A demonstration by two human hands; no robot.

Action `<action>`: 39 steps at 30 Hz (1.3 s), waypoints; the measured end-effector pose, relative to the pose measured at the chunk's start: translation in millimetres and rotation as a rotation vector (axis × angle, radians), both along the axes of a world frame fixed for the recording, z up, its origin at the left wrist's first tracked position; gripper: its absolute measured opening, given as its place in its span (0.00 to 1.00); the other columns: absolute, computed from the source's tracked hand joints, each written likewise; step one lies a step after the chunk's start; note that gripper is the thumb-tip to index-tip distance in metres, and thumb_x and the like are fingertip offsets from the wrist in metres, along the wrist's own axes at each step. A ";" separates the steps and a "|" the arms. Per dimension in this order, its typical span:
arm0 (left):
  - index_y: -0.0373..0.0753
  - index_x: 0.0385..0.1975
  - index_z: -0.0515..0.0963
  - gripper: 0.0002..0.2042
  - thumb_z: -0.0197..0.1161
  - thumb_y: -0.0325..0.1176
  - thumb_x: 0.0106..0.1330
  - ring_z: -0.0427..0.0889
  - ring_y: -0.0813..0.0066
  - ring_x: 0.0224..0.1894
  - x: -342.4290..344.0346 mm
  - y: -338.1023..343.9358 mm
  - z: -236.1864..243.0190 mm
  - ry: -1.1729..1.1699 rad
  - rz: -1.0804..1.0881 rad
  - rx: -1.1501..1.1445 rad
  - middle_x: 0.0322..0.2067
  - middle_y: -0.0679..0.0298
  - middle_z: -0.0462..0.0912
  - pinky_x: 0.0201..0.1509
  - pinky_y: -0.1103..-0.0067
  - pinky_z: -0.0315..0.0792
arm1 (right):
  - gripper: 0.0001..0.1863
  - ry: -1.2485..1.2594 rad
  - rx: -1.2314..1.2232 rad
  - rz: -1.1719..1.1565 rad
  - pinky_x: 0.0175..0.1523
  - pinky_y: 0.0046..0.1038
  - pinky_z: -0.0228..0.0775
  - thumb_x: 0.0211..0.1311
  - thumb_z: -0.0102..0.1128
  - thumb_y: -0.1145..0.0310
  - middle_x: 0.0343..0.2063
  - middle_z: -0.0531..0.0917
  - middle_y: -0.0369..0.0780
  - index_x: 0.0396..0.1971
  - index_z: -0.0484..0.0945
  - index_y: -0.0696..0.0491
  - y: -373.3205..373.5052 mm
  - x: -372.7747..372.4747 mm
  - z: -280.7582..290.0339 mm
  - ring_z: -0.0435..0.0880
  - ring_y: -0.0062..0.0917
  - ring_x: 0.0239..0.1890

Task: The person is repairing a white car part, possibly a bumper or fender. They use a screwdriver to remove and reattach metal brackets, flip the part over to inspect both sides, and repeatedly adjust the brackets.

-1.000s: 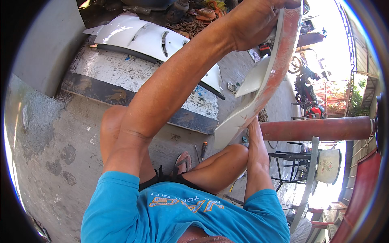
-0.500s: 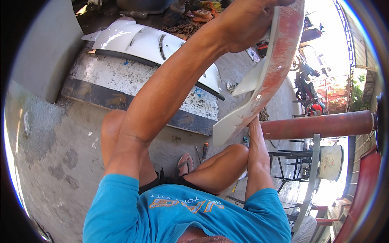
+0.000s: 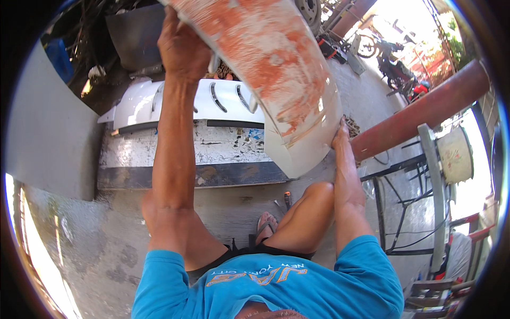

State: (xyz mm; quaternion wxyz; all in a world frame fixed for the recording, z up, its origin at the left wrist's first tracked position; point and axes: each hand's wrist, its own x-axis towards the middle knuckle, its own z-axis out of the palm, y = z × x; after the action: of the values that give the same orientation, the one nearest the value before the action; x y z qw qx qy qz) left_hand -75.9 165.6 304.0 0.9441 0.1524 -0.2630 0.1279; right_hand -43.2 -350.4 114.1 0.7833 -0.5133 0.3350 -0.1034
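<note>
A large curved white body panel (image 3: 281, 69) with rubbed orange-red patches is held up in front of me, tilted, its upper end cut off by the picture's top edge. My left hand (image 3: 183, 50) is closed round its left edge, high up, with the fingertips partly hidden. My right hand (image 3: 341, 134) grips the lower right edge, its fingers mostly behind the panel. Below and behind it, a second white panel (image 3: 175, 101) with curved slots and a dark lower trim lies on a scuffed white board (image 3: 154, 146) with a dark front edge.
A red post (image 3: 419, 109) slants in at the right, near a black metal frame (image 3: 404, 204) and a pale drum (image 3: 454, 154). A screwdriver (image 3: 287, 200) lies on the floor beside my foot. A grey panel (image 3: 50, 127) stands at the left; a motorcycle (image 3: 396, 69) is farther back.
The held panel has swung left and turned, so its broad orange-patched face now shows. My left hand has moved left with it; my right hand stays at its lower edge. The view has turned.
</note>
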 end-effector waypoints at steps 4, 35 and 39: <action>0.37 0.71 0.64 0.32 0.52 0.54 0.76 0.62 0.49 0.74 13.8 12.9 -27.5 0.142 0.070 -0.001 0.71 0.51 0.66 0.78 0.52 0.50 | 0.37 -0.031 -0.024 -0.046 0.69 0.48 0.69 0.73 0.55 0.45 0.66 0.74 0.46 0.70 0.67 0.57 -6.9 5.4 0.5 0.76 0.39 0.65; 0.38 0.71 0.64 0.32 0.47 0.55 0.76 0.65 0.48 0.72 34.9 59.3 -108.5 0.372 0.205 -0.069 0.70 0.52 0.68 0.77 0.47 0.54 | 0.38 -0.117 -0.167 -0.142 0.61 0.40 0.75 0.60 0.73 0.51 0.58 0.81 0.49 0.59 0.75 0.67 8.4 29.9 -14.5 0.83 0.39 0.55; 0.38 0.67 0.69 0.30 0.47 0.56 0.76 0.71 0.50 0.68 49.9 49.6 -110.6 0.307 0.174 -0.119 0.66 0.54 0.74 0.74 0.50 0.62 | 0.34 -0.156 -0.073 -0.066 0.59 0.42 0.77 0.65 0.69 0.54 0.58 0.81 0.48 0.61 0.74 0.64 -31.8 35.6 -15.4 0.84 0.40 0.54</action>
State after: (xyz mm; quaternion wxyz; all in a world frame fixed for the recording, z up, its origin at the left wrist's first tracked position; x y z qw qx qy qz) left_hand -26.1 215.2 193.5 0.9659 0.1360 -0.0936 0.1995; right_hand -7.6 -382.2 98.8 0.7840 -0.5205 0.2857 -0.1809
